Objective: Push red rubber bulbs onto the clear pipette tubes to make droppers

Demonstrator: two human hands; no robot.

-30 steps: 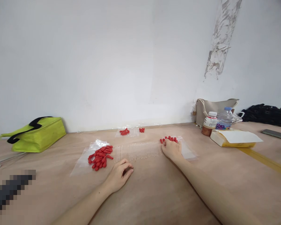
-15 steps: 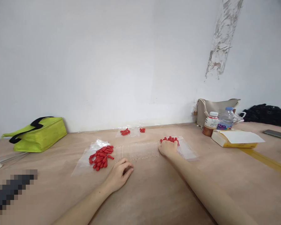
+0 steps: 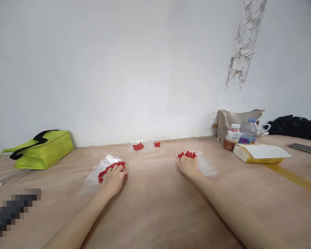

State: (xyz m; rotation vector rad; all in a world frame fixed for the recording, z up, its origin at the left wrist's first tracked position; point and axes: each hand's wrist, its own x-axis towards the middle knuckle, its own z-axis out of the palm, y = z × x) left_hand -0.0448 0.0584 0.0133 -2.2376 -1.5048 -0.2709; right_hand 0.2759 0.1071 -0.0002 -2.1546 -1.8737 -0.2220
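Observation:
My left hand [image 3: 114,180] rests on a pile of red rubber bulbs [image 3: 101,176] that lies on a clear plastic bag [image 3: 89,181]. Its fingers are bent but apart, with the tips among the bulbs. On the right, my right hand [image 3: 188,166] is curled at a row of red-bulbed droppers [image 3: 190,154] on another clear bag [image 3: 207,166]; its fingertips are hidden, so what they hold cannot be seen. Between the hands, several thin clear dropper tubes [image 3: 159,167] lie side by side, with a smaller group of tubes [image 3: 131,170] close to my left hand.
Near the wall lie more red bulbs [image 3: 138,146] on a bag and a small red cluster [image 3: 157,144]. A lime-green bag [image 3: 45,150] stands left. Toward the right are a brown-filled bottle [image 3: 232,138], a clear bottle [image 3: 249,131], a tissue pack [image 3: 261,154] and a phone [image 3: 305,148].
My left hand has moved left and away from me, from the bare table beside the tubes onto the red bulbs. My right hand has stayed almost where it was.

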